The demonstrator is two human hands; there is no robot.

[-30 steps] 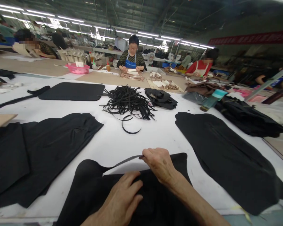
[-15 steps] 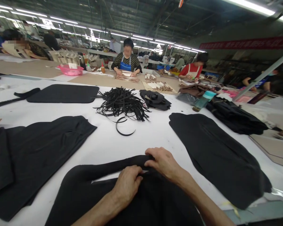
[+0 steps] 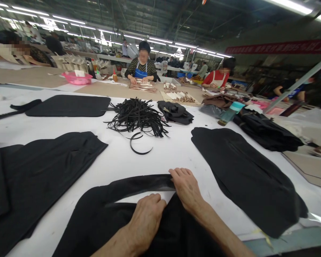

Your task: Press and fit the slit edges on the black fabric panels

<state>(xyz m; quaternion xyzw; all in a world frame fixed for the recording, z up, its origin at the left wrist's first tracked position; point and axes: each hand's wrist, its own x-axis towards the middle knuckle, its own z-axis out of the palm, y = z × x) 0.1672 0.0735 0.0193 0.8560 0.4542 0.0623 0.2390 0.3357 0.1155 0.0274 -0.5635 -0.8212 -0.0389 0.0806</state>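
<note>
A black sheet of material (image 3: 91, 217), fabric or leather, lies at the table's near edge with a long slit-like gap near its far side. My left hand (image 3: 149, 219) is closed on the near edge of that gap, its fingers curled over the material. At the right end of the far strip, my right hand (image 3: 186, 187) grips the black material between thumb and fingers. White tabletop shows through the gap between the strip and the near part. The sheet's lower portion runs out of view below my forearms.
Larger black pieces lie at left (image 3: 42, 171) and right (image 3: 246, 175). Beyond are a heap of black strips (image 3: 139, 117), a flat black panel (image 3: 69, 106), a folded black bundle (image 3: 175, 112) and a teal-capped bottle (image 3: 230, 113). Co-workers sit across a brown table (image 3: 109, 89).
The gap in the black material has widened. My left hand has drawn its edge nearer, and my right hand has shifted slightly right along the far strip.
</note>
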